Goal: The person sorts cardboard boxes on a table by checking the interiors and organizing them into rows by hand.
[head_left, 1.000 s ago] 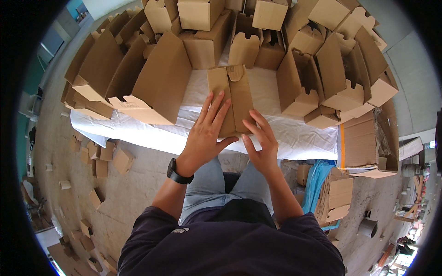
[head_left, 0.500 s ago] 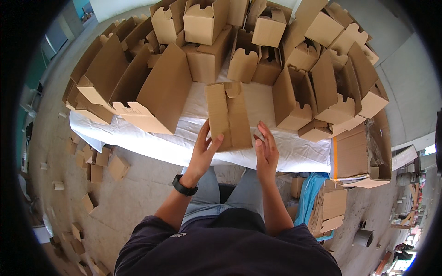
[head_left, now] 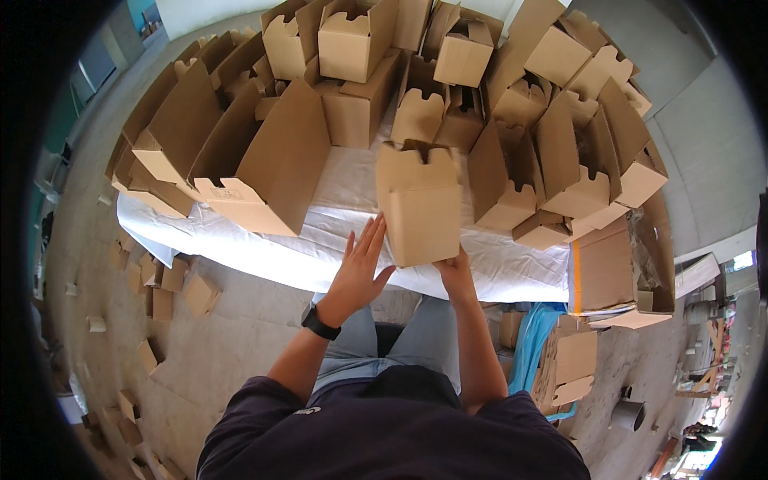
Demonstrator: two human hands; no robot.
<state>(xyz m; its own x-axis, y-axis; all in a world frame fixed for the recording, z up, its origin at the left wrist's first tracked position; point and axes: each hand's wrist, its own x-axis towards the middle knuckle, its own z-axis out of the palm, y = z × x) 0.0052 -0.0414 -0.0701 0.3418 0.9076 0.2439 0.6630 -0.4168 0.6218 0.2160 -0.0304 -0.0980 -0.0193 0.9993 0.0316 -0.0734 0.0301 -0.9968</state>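
A brown cardboard box [head_left: 422, 212] is held up in front of me, over the near edge of a white-covered table [head_left: 340, 240]. Its notched, open end points away from me and its plain side faces me. My right hand [head_left: 456, 276] grips the box at its lower right corner, the fingers partly hidden beneath it. Along the box's left side lies my left hand [head_left: 360, 268], fingers stretched out flat, with a black watch on the wrist.
Open cardboard boxes [head_left: 272, 160] crowd the table's left side, and more boxes [head_left: 504, 172] stand at the back and right. A larger carton [head_left: 612, 264] sits at the right end. Below it are blue plastic [head_left: 530, 344] and flattened cardboard [head_left: 574, 360]. Small boxes [head_left: 164, 276] litter the floor.
The box has been turned, so its notched open end now shows at the top. My right hand has moved from beside it to its lower corner; my left hand has flattened against its side.
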